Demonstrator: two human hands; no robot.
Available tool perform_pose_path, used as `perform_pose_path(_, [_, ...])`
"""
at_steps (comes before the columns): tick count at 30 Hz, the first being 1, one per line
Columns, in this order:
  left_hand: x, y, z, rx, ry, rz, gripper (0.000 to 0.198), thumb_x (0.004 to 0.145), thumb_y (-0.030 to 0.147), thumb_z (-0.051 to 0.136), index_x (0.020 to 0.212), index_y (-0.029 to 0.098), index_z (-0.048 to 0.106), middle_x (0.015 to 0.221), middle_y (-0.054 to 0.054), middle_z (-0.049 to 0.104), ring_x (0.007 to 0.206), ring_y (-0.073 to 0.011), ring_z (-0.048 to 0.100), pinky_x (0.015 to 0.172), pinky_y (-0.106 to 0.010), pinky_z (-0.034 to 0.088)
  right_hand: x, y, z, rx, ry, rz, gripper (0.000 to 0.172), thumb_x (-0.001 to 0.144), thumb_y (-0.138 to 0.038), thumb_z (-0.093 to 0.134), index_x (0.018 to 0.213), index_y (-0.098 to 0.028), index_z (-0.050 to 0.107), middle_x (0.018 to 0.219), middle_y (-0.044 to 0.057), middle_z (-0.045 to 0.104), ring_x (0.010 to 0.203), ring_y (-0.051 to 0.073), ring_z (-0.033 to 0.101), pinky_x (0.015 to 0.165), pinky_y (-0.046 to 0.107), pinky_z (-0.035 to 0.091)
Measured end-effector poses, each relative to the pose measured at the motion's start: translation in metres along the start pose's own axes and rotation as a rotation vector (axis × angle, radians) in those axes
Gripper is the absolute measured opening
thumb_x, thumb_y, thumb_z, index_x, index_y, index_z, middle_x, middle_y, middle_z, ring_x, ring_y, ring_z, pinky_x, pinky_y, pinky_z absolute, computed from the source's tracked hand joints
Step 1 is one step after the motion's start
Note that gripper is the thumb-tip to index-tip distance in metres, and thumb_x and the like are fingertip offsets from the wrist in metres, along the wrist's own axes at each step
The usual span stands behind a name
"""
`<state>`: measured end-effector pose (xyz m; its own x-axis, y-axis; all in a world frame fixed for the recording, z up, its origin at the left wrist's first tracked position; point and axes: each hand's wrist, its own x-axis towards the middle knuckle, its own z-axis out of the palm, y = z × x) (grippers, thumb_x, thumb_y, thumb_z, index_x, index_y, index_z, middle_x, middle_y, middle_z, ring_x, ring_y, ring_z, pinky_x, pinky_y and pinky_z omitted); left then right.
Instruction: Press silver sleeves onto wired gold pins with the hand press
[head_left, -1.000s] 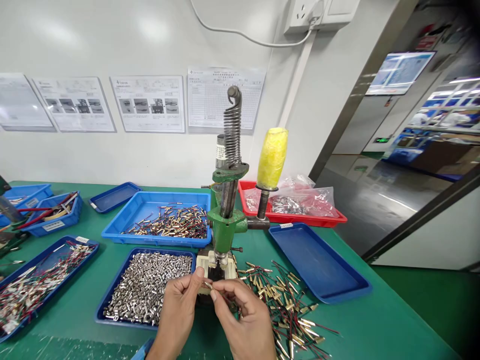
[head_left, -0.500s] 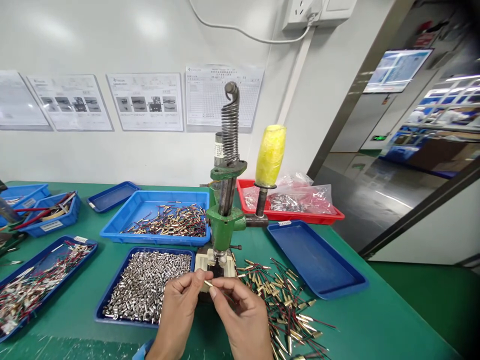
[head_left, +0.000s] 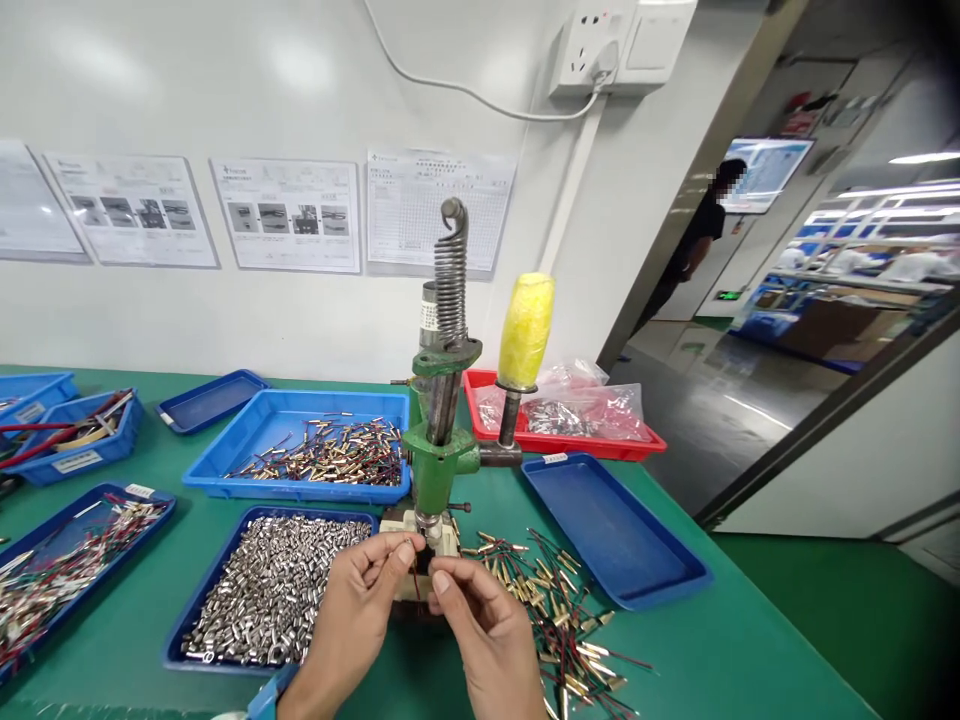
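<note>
A thin dark-red wire (head_left: 415, 582) hangs between my hands, just in front of the die of a green bench press (head_left: 439, 465). Its upper end is hidden by my fingers. My left hand (head_left: 349, 615) reaches up to the wire with thumb and forefinger closed, and my right hand (head_left: 484, 630) pinches from the other side. The press has a coiled spring on top and a yellow-wrapped handle (head_left: 526, 330). A metal tray of silver sleeves (head_left: 270, 590) lies to the left of my hands, and a loose heap of brass terminals with wires (head_left: 555, 610) lies to the right.
A blue tray of wired terminals (head_left: 296, 460) stands behind the press, with more blue trays (head_left: 82, 560) at the left. A blue tray (head_left: 615, 530) and a red tray of plastic bags (head_left: 562, 420) are right. A person (head_left: 697, 235) stands beyond the doorway.
My hands have moved closer to the press die, and the brass terminal no longer shows between my fingers. The view has shifted, and a person has come into sight beyond the doorway.
</note>
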<state>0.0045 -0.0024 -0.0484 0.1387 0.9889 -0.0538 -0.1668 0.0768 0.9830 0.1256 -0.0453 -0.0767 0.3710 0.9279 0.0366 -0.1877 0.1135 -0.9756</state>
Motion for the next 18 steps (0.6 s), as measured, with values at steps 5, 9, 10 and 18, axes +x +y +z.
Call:
perform_pose_path(5, [0.022,0.012,0.004,0.021,-0.101,0.039,0.047,0.071,0.06,0.075,0.084,0.015,0.08,0.08,-0.01,0.075,0.077,-0.0255,0.066,0.077,-0.032,0.051,0.009,0.0,-0.008,-0.006,0.068,-0.054,0.041,0.072,-0.059,0.076,0.079,-0.019,0.077,0.065,0.003,0.065,0.06,0.017,0.059,0.057,0.025,0.049])
perform_pose_path(9, [0.041,0.012,0.006,0.057,-0.156,0.061,0.045,0.065,0.059,0.08,0.073,0.014,0.079,0.07,-0.008,0.073,0.07,-0.0245,0.064,0.071,-0.031,0.051,0.02,0.002,-0.011,-0.007,0.096,-0.123,0.045,0.071,-0.063,0.074,0.074,-0.018,0.075,0.056,0.002,0.062,0.052,0.016,0.056,0.051,0.025,0.047])
perform_pose_path(10, [0.044,0.01,0.007,0.06,-0.167,0.066,0.042,0.065,0.057,0.081,0.072,0.015,0.079,0.07,-0.007,0.074,0.071,-0.0248,0.065,0.073,-0.031,0.051,0.022,0.001,-0.012,-0.022,0.099,-0.139,0.046,0.072,-0.063,0.073,0.074,-0.018,0.075,0.055,0.002,0.061,0.052,0.016,0.055,0.051,0.025,0.047])
perform_pose_path(18, [0.041,-0.017,-0.003,0.113,-0.064,0.066,0.048,0.052,0.057,0.087,0.083,0.022,0.08,0.09,-0.006,0.08,0.096,-0.0349,0.071,0.097,-0.04,0.053,0.039,-0.063,-0.021,-0.197,0.135,-0.378,0.034,0.087,-0.05,0.063,0.086,-0.017,0.073,0.08,0.005,0.068,0.075,0.018,0.063,0.069,0.026,0.052])
